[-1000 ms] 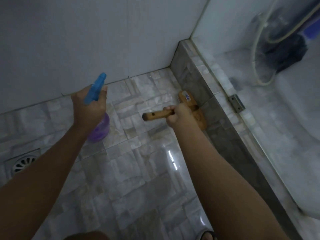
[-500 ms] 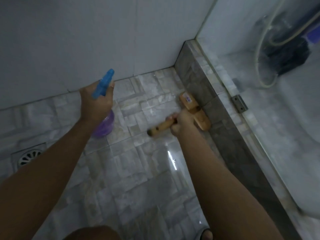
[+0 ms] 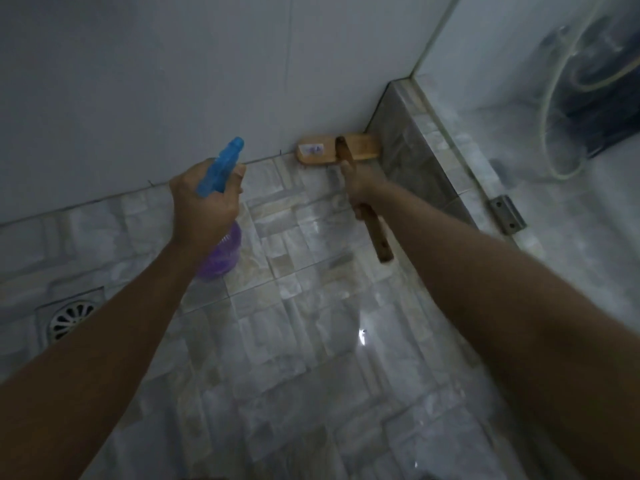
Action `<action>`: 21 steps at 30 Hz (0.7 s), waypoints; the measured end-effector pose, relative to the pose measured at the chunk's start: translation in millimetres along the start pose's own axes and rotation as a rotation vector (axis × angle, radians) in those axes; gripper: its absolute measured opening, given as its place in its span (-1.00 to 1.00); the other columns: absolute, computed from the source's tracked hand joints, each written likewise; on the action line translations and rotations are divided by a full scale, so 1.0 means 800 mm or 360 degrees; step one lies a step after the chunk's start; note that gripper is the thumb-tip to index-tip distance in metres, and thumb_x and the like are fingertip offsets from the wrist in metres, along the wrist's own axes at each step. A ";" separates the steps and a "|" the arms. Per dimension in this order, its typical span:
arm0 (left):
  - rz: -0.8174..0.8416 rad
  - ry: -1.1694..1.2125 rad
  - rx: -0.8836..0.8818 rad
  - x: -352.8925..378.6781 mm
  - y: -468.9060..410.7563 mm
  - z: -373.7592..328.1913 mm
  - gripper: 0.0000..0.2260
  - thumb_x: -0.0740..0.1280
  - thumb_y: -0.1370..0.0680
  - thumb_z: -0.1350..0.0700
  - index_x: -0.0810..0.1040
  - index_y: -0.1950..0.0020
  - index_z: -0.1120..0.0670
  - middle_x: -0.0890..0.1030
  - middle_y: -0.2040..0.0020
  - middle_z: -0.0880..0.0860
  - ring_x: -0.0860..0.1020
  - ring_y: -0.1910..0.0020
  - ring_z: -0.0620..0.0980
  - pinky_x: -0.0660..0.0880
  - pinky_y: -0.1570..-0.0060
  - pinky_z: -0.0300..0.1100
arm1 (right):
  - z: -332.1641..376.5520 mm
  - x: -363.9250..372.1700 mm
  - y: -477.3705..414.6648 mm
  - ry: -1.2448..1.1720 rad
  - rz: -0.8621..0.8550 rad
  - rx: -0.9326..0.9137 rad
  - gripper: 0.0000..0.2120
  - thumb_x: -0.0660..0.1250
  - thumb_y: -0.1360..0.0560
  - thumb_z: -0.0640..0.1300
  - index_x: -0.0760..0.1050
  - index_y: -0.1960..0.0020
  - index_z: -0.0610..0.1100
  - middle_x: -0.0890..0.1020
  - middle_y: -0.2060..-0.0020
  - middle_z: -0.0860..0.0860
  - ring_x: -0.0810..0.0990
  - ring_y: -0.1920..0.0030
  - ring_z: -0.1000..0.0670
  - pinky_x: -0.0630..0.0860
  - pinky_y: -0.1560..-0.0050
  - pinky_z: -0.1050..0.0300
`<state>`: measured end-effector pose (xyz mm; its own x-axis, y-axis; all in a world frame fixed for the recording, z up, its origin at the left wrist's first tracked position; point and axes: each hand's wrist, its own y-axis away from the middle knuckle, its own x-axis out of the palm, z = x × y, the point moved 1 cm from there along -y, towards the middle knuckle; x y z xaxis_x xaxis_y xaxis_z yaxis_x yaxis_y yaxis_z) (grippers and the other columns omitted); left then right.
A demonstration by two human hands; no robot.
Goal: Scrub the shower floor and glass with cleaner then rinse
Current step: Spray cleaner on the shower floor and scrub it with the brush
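My left hand (image 3: 204, 206) grips a spray bottle (image 3: 221, 252) with a blue trigger head and purple liquid, held above the wet grey tiled shower floor (image 3: 311, 341). My right hand (image 3: 363, 187) grips the handle of a wooden scrub brush (image 3: 341, 148). The brush head lies flat on the floor in the far corner, against the white wall and the grey tiled curb (image 3: 415, 161). The glass panel (image 3: 536, 98) stands on the curb at the right.
A round metal floor drain (image 3: 69, 318) sits at the left, partly behind my left forearm. A metal hinge bracket (image 3: 507, 213) sits on the curb. Behind the glass a pale hose (image 3: 550, 133) loops by a dark object.
The brush has swung from along the curb into the far corner, its head now lying against the back wall. My left hand with the bottle stays in roughly the same place.
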<state>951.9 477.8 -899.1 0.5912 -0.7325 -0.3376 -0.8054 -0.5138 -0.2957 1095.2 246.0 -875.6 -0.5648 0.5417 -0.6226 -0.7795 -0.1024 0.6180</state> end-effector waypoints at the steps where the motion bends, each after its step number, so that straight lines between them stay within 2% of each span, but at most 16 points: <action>1: -0.0011 0.0008 -0.0022 0.001 0.001 0.002 -0.72 0.38 -0.61 -0.08 0.63 0.08 0.13 0.65 0.24 0.18 0.66 0.27 0.13 0.62 0.32 0.17 | 0.012 -0.008 -0.011 0.0074 0.0026 0.0008 -0.57 0.06 -0.70 0.01 0.42 -0.36 -0.28 0.46 0.32 -0.14 0.46 0.46 -0.11 0.35 0.77 0.22; 2: -0.0012 0.0020 -0.0049 0.001 0.003 0.004 -0.68 0.38 -0.61 -0.07 0.63 0.05 0.20 0.65 0.23 0.19 0.67 0.26 0.12 0.62 0.32 0.17 | 0.013 -0.015 -0.019 0.0091 0.0085 0.0049 -0.59 0.09 -0.69 -0.07 0.36 -0.43 -0.28 0.45 0.31 -0.15 0.45 0.43 -0.13 0.37 0.75 0.20; 4: -0.0015 0.0052 -0.0074 -0.001 0.006 0.007 -0.67 0.38 -0.62 -0.06 0.63 0.03 0.23 0.65 0.21 0.20 0.67 0.25 0.12 0.62 0.32 0.17 | -0.002 -0.024 -0.017 0.0068 0.0141 0.0124 -0.55 0.11 -0.67 -0.24 0.22 -0.55 -0.14 0.46 0.24 -0.22 0.48 0.42 -0.15 0.46 0.62 0.13; 5: -0.0010 0.0064 -0.0073 -0.001 0.008 0.008 -0.68 0.38 -0.61 -0.06 0.63 0.03 0.22 0.65 0.21 0.21 0.67 0.25 0.13 0.61 0.33 0.18 | -0.016 -0.025 -0.006 0.0163 0.0195 0.0122 -0.58 0.10 -0.69 -0.21 0.23 -0.54 -0.10 0.48 0.21 -0.24 0.47 0.44 -0.14 0.44 0.60 0.14; 6: 0.0003 0.0073 -0.0068 0.000 0.007 0.007 -0.70 0.38 -0.61 -0.06 0.63 0.03 0.19 0.65 0.21 0.22 0.66 0.25 0.15 0.61 0.32 0.19 | -0.031 -0.028 0.002 0.0265 0.0257 0.0140 -0.66 0.10 -0.70 -0.08 0.33 -0.43 -0.14 0.47 0.24 -0.23 0.44 0.51 -0.10 0.40 0.60 0.19; 8: 0.0028 0.0078 -0.0058 0.003 0.007 0.005 -0.76 0.38 -0.61 -0.05 0.61 0.03 0.13 0.64 0.21 0.22 0.65 0.25 0.18 0.60 0.32 0.20 | -0.055 -0.032 0.019 0.0394 0.0327 0.0231 -0.50 0.11 -0.64 0.25 0.43 -0.07 -0.22 0.42 0.38 -0.15 0.33 0.57 -0.01 0.33 0.54 0.27; 9: 0.0029 0.0072 -0.0048 0.004 0.005 0.002 -0.77 0.38 -0.61 -0.04 0.61 0.03 0.12 0.64 0.22 0.22 0.65 0.25 0.18 0.60 0.31 0.20 | -0.057 -0.033 0.022 0.0403 0.0329 0.0250 -0.45 0.11 -0.60 0.32 0.41 0.04 -0.20 0.40 0.40 -0.13 0.31 0.56 0.00 0.33 0.50 0.26; 11: 0.0020 0.0055 -0.0036 0.004 0.003 0.001 -0.76 0.37 -0.62 -0.05 0.61 0.03 0.14 0.64 0.22 0.22 0.65 0.26 0.15 0.61 0.30 0.19 | -0.042 -0.027 0.014 0.0382 0.0295 0.0180 -0.46 0.09 -0.61 0.32 0.37 0.10 -0.19 0.40 0.41 -0.13 0.32 0.57 0.00 0.33 0.46 0.24; 15: -0.0055 0.0023 -0.0074 0.005 -0.002 0.013 -0.68 0.39 -0.60 -0.10 0.61 0.04 0.18 0.62 0.19 0.22 0.64 0.23 0.20 0.61 0.27 0.22 | 0.022 -0.004 -0.023 0.0184 0.0167 0.0042 -0.51 0.04 -0.65 0.26 0.39 -0.01 -0.19 0.41 0.43 -0.13 0.35 0.53 -0.03 0.39 0.36 0.13; 17: -0.0079 0.0019 -0.0012 0.009 0.000 0.011 -0.76 0.40 -0.60 -0.06 0.60 0.01 0.12 0.60 0.16 0.18 0.62 0.20 0.21 0.61 0.21 0.22 | 0.039 0.006 -0.026 0.0171 0.0107 0.0045 -0.51 0.03 -0.64 0.26 0.40 0.01 -0.17 0.45 0.43 -0.13 0.39 0.50 -0.04 0.45 0.33 0.09; 19: -0.0006 -0.0042 0.0079 0.019 0.010 0.001 -0.80 0.40 -0.60 0.01 0.62 -0.02 0.15 0.60 0.16 0.15 0.61 0.20 0.17 0.60 0.16 0.14 | 0.029 0.011 -0.008 0.0155 0.0104 0.0074 -0.52 0.07 -0.64 0.24 0.45 -0.05 -0.18 0.46 0.42 -0.10 0.41 0.51 -0.04 0.47 0.41 0.13; 21: 0.0126 -0.0132 0.0145 0.030 0.020 -0.014 -0.76 0.40 -0.59 0.02 0.60 0.05 0.21 0.59 0.22 0.18 0.56 0.26 0.17 0.53 0.22 0.08 | 0.003 0.014 0.027 0.0152 0.0157 0.0061 -0.60 0.06 -0.68 0.11 0.46 -0.24 -0.18 0.47 0.34 -0.12 0.44 0.47 -0.07 0.44 0.52 0.14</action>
<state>952.6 446.8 -902.0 0.5306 -0.7278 -0.4345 -0.8446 -0.4104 -0.3439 1072.6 251.8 -868.4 -0.6628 0.4487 -0.5995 -0.7090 -0.1186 0.6951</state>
